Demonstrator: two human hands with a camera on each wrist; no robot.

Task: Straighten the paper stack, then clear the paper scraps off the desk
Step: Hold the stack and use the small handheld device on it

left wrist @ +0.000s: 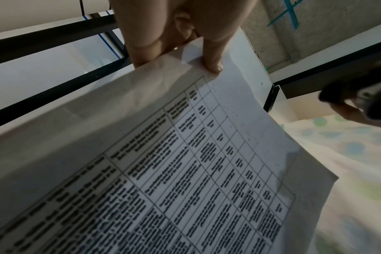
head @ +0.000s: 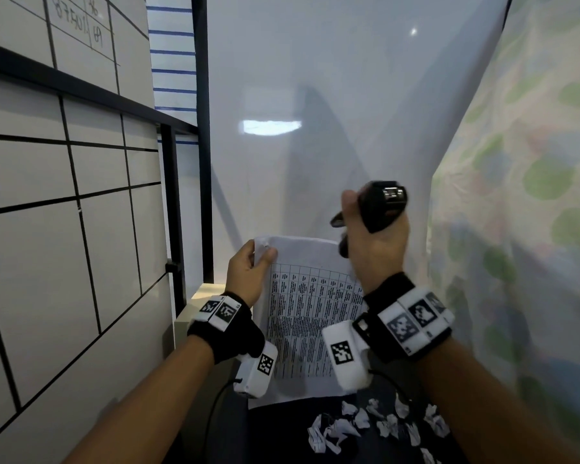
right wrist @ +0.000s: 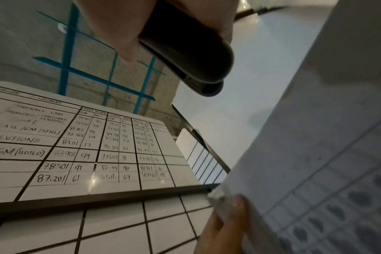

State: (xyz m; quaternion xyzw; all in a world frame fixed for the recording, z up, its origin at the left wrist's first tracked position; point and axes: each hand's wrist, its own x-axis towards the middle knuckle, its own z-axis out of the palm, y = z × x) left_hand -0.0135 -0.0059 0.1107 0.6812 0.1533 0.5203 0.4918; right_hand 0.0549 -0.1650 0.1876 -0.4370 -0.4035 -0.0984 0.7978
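Paper stack (head: 310, 316) is up in the air in front of you, held near upright, printed table facing you. Your left hand (head: 248, 274) pinches its top left corner, thumb on the front and fingers (left wrist: 141, 49) behind; that corner looks a bit crumpled in the right wrist view. Your right hand (head: 375, 242) is just above the stack's top right corner, wrapped around a black stapler (head: 380, 209). The stapler's nose (right wrist: 207, 86) sticks out past your fingers, clear of the paper edge as far as I can tell.

Below your right wrist, the paper scraps (head: 379, 423) are strewn over the dark counter (head: 278, 433), close to one another, and the stack's bottom edge hangs just behind them.

Room-wise: left of your left hand there's a whiteboard (head: 64, 195) with a black grid in a black frame, pretty close. Right of your right hand, a patterned curtain (head: 523, 229) crowds in. Straight ahead, beyond both hands, is a plain white sheet (head: 332, 95) with open space in front of it.
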